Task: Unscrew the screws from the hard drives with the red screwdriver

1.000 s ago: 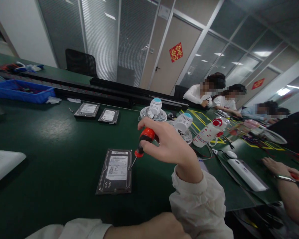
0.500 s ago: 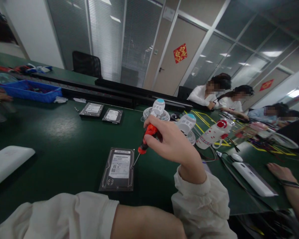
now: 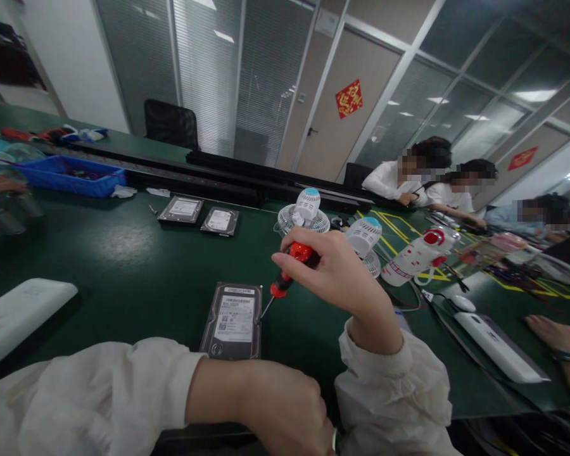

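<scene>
My right hand (image 3: 335, 272) is closed around the red and black handle of a screwdriver (image 3: 289, 269). Its tip rests at the right edge of a hard drive (image 3: 234, 320) lying flat on the green table (image 3: 123, 272). My left hand (image 3: 285, 415) sits low at the table's near edge, below the drive, in a white sleeve. Its fingers are curled inward and what they hold, if anything, is hidden.
Two more hard drives (image 3: 180, 209) (image 3: 219, 221) lie further back, near a blue tray (image 3: 71, 176). Two small white fans (image 3: 304, 212) (image 3: 363, 237), a white and red bottle (image 3: 418, 253) and a white box (image 3: 496, 345) stand right. Another person's arm (image 3: 563, 345) rests at the right edge. A white object (image 3: 19, 313) lies left.
My left forearm and hand have come up into view from the bottom edge toward the drive. The right hand has stayed on the screwdriver at the drive's right edge.
</scene>
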The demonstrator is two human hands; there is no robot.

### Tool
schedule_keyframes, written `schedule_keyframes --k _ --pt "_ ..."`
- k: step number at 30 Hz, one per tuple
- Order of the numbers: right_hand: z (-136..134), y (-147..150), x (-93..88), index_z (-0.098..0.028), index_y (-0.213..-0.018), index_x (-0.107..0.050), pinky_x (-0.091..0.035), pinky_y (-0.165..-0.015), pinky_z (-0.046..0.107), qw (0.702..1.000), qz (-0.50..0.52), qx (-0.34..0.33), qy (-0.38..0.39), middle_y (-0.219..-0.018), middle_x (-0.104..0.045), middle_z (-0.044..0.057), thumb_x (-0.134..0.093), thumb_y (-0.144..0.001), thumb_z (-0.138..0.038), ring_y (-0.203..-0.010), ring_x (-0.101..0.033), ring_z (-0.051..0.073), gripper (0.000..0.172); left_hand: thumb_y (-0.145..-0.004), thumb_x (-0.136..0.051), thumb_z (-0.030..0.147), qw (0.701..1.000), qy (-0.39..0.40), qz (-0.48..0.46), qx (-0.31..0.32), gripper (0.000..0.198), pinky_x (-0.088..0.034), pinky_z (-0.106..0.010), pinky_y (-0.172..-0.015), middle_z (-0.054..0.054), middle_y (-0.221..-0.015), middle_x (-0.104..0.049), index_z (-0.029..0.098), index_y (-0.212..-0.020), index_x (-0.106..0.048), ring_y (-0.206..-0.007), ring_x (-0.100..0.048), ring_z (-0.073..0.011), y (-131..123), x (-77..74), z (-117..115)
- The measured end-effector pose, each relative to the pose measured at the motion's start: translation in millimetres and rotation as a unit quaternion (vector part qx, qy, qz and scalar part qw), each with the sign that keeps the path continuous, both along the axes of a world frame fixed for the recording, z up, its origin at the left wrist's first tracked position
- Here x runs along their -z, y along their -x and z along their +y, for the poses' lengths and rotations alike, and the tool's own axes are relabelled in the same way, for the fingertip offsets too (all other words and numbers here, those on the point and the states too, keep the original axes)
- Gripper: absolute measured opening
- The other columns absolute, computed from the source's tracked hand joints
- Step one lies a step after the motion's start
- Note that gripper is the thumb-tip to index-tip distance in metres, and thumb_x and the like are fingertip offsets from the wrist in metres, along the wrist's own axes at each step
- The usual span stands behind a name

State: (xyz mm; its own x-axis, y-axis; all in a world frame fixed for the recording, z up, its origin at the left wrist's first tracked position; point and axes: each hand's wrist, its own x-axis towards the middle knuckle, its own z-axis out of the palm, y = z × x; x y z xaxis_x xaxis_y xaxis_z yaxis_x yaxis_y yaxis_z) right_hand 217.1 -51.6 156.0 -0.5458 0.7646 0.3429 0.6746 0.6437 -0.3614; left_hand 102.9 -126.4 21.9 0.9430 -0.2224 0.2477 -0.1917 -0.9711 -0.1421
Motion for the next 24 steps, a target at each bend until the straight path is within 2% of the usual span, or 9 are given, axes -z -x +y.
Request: schedule_keyframes --k 3,5,7,11,17,20,22,24 --pt "0.2 -0.6 -1.0 -0.02 -0.095 -0.064 -0.031 -0.061 0.026 1.0 -0.005 -0.011 -0.015 -0.06 -0.048 -0.007 -0.059 -0.091 -0.03 -0.055 -0.043 0.009 0.012 -0.094 -0.064 0.024 1.0 -0.016 -0.02 -0.004 0.024 -0.042 -0.034 -0.046 -0.002 -0.059 -0.062 0.02 -0.07 -0.067 -0.051 -0.063 -0.0155 15.4 0.8 5.3" --pt "0.4 -0.8 -1.5 -0.02 -0.098 -0.063 -0.03 -0.061 0.026 1.0 -0.011 -0.016 -0.017 -0.062 -0.046 -0.007 -0.058 -0.087 -0.025 -0.056 -0.041 0.009 0.013 -0.093 -0.063 0.021 0.999 -0.027 -0.037 -0.018 0.025 -0.037 -0.033 -0.043 0.0 -0.056 -0.059 0.018 -0.068 -0.063 -0.047 -0.059 -0.0142 24.2 4.0 6.0" --pt "0.9 -0.6 -1.5 -0.02 -0.094 -0.062 -0.029 -0.06 0.026 1.0 -0.014 -0.01 -0.01 -0.061 -0.045 -0.007 -0.059 -0.09 -0.032 -0.055 -0.04 0.009 0.013 -0.093 -0.064 0.021 0.997 -0.034 -0.049 -0.04 0.026 -0.034 -0.032 -0.042 0.0 -0.055 -0.058 0.018 -0.068 -0.061 -0.044 -0.056 -0.0132 32.4 7.5 4.6" --pt "3.1 0.4 0.5 -0.021 -0.085 -0.061 -0.027 -0.06 0.027 1.0 -0.01 0.022 -0.004 -0.057 -0.046 -0.007 -0.061 -0.094 -0.056 -0.054 -0.042 0.009 0.037 -0.095 -0.064 0.025 0.993 -0.042 -0.043 -0.098 0.023 -0.034 -0.032 -0.045 0.0 -0.059 -0.059 0.017 -0.074 -0.061 -0.047 -0.054 -0.0146 48.8 13.4 1.4" --pt "5.8 1.9 2.6 -0.021 -0.088 -0.061 -0.029 -0.059 0.026 1.0 0.003 0.0 -0.014 -0.058 -0.048 -0.007 -0.06 -0.096 -0.043 -0.053 -0.044 0.009 0.024 -0.098 -0.061 0.024 0.979 -0.046 -0.045 -0.191 0.015 -0.037 -0.033 -0.052 -0.002 -0.072 -0.06 0.017 -0.084 -0.06 -0.06 -0.055 -0.0169 71.6 15.7 3.9" --pt "5.0 0.7 1.0 -0.02 -0.093 -0.061 -0.029 -0.058 0.026 1.0 0.003 -0.01 -0.017 -0.06 -0.047 -0.007 -0.06 -0.092 -0.033 -0.053 -0.042 0.009 0.013 -0.099 -0.06 0.024 0.971 -0.065 -0.066 -0.221 0.013 -0.036 -0.033 -0.056 -0.004 -0.078 -0.061 0.016 -0.089 -0.062 -0.069 -0.055 -0.0183 78.7 17.1 2.3" --pt "3.7 -1.0 -0.4 -0.02 -0.096 -0.06 -0.03 -0.059 0.026 1.0 -0.003 -0.026 -0.014 -0.063 -0.049 -0.007 -0.06 -0.088 -0.027 -0.055 -0.042 0.009 0.01 -0.101 -0.058 0.024 0.964 -0.075 -0.07 -0.244 0.012 -0.038 -0.034 -0.062 -0.006 -0.088 -0.065 0.015 -0.097 -0.065 -0.078 -0.057 -0.02 80.9 20.0 -0.3" --pt "2.3 -2.5 -1.3 -0.02 -0.093 -0.059 -0.031 -0.06 0.026 0.999 -0.009 -0.034 -0.009 -0.065 -0.051 -0.006 -0.061 -0.089 -0.03 -0.056 -0.043 0.009 0.011 -0.101 -0.055 0.024 0.959 -0.08 -0.073 -0.261 0.016 -0.042 -0.036 -0.071 -0.01 -0.102 -0.068 0.013 -0.107 -0.067 -0.09 -0.059 -0.0224 81.1 24.3 -2.6"
